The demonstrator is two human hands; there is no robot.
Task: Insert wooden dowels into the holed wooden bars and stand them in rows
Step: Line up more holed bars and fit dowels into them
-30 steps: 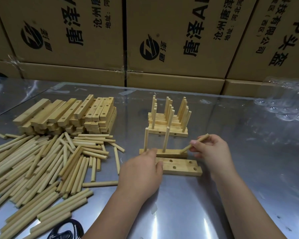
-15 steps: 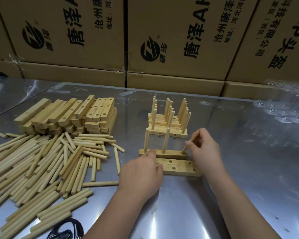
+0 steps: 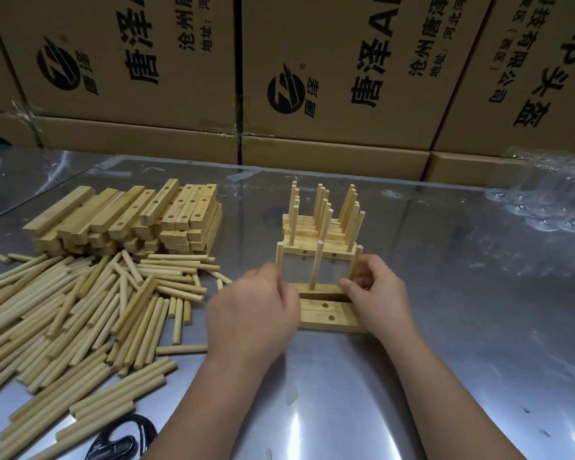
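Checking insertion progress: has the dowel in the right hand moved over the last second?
Yes. Against the bar, the dowel swung from a slant to nearly upright over its right end; the right hand pinches it.

The left hand [image 3: 256, 313] grips the left end of a holed bar [image 3: 329, 289] bearing three upright dowels, and the right hand [image 3: 375, 290] pinches the rightmost dowel [image 3: 358, 257]. Two bare bars [image 3: 326, 315] lie just beside it at 6 o'clock. Doweled bars [image 3: 319, 227] stand in rows at 12 o'clock, a bar stack [image 3: 130, 217] at 10, and loose dowels [image 3: 80, 310] at 9.
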